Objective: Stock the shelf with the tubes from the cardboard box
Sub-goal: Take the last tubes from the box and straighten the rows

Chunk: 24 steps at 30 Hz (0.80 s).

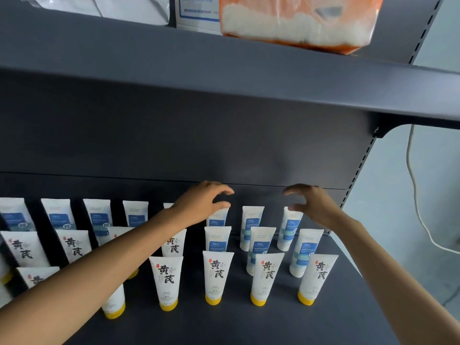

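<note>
Left hand (199,204) and right hand (314,204), fingers spread, holding nothing, above back-row blue tubes (251,226) at 12 o'clock on shelf (249,324). Yellow-cap tubes (216,277) at 6.

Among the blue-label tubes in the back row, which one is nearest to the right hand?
The rightmost back-row blue-label tube. Its top sits directly under the right hand, by the thumb; the next tube stands clear to the left, between the two hands.

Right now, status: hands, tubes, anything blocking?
Left hand and right hand both open, empty, hovering over the back-row tubes. Tubes stand upright in rows on the shelf. Cardboard box not in view. Nothing blocking.
</note>
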Each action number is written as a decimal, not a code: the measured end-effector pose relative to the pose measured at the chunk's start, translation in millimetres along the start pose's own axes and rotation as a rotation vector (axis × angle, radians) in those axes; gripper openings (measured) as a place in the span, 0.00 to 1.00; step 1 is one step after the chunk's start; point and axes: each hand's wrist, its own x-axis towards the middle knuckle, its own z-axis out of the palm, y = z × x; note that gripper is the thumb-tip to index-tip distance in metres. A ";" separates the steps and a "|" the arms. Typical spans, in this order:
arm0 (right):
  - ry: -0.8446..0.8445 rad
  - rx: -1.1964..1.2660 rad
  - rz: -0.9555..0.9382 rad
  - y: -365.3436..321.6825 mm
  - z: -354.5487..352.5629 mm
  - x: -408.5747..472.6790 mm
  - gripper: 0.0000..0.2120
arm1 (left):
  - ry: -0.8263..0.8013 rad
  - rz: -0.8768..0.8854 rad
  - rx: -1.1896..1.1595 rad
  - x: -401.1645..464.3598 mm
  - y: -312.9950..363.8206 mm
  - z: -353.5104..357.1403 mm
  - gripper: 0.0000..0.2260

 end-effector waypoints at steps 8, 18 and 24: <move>-0.176 0.356 -0.045 -56.3 13.2 -30.8 0.11 | -0.277 -0.062 -0.030 -30.6 25.4 -8.1 0.17; -0.306 0.087 0.006 -75.0 42.7 -32.2 0.20 | -0.305 -0.127 0.118 -39.3 22.0 3.7 0.10; -0.306 0.088 0.033 -76.2 45.1 -28.0 0.21 | -0.264 -0.148 0.082 -35.0 19.5 4.6 0.11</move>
